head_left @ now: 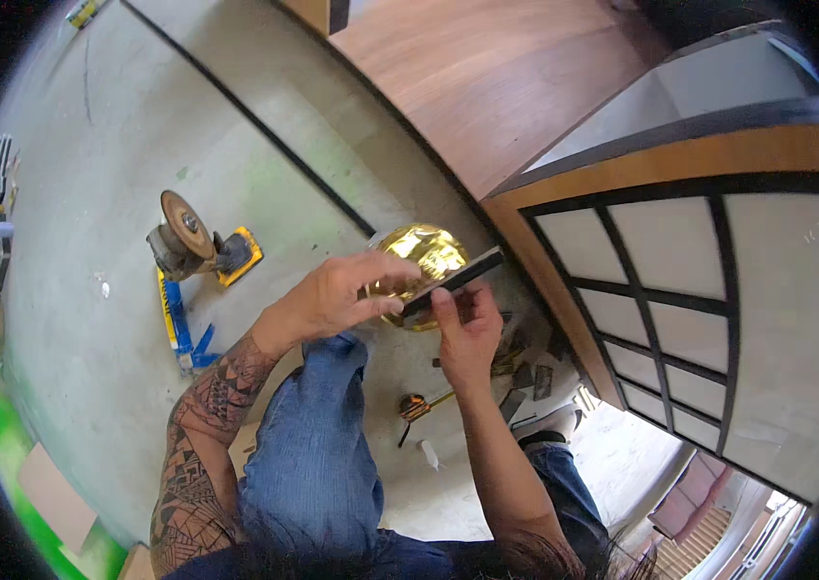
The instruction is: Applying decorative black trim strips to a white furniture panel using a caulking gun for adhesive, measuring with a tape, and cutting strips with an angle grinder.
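Observation:
My right hand [468, 338] pinches a short dark strip [472, 275] with a pale edge, the thumb on its near face. The strip is tilted, its right end higher in the picture. At its lower left end is my left hand [327, 295], thumb and forefinger apart in a curve. Whether its thumb tip touches the strip I cannot tell. Behind both hands stands a shiny gold round object [424, 249], like a bowl or dome, partly hidden by my fingers and the strip.
An angle grinder [199, 242] with a yellow battery lies on the concrete floor [274, 87] at left, beside a blue-and-yellow tube-like item [175, 319]. A tape measure [412, 406] and small white bottle [429, 452] lie near my knee. Dark offcuts [543, 380] lie by the gridded panel [637, 275].

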Demonstrator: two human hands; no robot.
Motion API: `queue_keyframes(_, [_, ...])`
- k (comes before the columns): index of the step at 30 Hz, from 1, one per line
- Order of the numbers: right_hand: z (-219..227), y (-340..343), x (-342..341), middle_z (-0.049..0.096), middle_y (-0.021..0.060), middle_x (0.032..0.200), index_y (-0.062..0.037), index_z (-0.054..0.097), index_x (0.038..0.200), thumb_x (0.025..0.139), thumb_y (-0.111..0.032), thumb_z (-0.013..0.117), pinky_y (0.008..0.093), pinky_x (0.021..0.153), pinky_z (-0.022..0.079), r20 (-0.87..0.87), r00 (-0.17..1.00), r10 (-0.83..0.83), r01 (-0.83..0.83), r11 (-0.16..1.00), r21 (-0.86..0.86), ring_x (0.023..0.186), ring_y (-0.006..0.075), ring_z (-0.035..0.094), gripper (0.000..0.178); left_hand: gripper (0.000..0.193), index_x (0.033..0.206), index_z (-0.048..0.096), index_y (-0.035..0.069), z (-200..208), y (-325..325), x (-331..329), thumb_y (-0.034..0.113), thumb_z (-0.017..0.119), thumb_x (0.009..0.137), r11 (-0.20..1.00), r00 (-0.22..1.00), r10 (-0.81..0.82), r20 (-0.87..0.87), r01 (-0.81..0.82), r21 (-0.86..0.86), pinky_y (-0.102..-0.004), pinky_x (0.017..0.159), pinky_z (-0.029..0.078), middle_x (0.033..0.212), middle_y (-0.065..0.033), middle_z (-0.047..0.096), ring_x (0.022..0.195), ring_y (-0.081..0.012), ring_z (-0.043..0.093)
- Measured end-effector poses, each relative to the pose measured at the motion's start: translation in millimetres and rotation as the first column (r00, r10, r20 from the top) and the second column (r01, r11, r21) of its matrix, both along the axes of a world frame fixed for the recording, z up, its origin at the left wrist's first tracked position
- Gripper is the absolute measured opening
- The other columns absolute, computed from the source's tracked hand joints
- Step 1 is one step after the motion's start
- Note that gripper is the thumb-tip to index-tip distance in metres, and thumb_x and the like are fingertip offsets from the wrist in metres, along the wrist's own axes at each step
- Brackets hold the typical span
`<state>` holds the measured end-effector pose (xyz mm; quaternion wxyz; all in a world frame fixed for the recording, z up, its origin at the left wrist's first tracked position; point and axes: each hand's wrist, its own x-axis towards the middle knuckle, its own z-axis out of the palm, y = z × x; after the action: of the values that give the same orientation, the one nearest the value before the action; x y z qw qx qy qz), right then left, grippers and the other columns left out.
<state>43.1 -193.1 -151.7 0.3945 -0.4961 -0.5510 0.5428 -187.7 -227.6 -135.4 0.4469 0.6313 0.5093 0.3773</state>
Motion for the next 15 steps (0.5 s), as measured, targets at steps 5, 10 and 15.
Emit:
queue_keyframes(5, [64,-6,20,0.071,0.0037,0.102,0.0009,0.066,0.121,0.102,-0.015,0.076,0.0291,0.079,0.059,-0.241,0.97,0.003,-0.07,0.96,-0.27,0.091,0.0104,0.067,0.027,0.068,0.145,0.064,0.006,60,-10,7,0.016,0.092,0.084,0.981,0.944,-0.157,0.291,0.182,-0.062,-0.0407,0.104,0.056,0.146,-0.0136,0.065,0.124,-0.0269,0.068])
queue_keyframes(10, [140,-25,44,0.069,-0.0004,0.098,-0.0012,0.066,0.122,0.101,-0.015,0.075,0.0246,0.076,0.056,-0.219,0.968,0.119,-0.161,0.969,-0.186,0.087,0.0083,0.067,0.027,0.105,0.164,0.041,0.01,152,-4,35,0.022,0.098,0.077,0.933,0.974,-0.216,-0.07,0.227,0.28,-0.0439,0.117,0.048,0.166,-0.016,0.043,0.148,-0.0288,0.048])
queue_keyframes(15, [195,-58,84,0.068,-0.0018,0.095,0.0002,0.067,0.123,0.099,-0.01,0.075,0.0223,0.072,0.051,-0.14,0.977,0.163,-0.167,0.986,-0.017,0.083,0.0054,0.063,0.027,0.102,0.165,0.039,0.009,222,-3,81,0.017,0.095,0.08,0.909,0.935,-0.354,0.02,0.338,0.244,-0.0423,0.112,0.053,0.163,-0.0154,0.043,0.139,-0.0283,0.057])
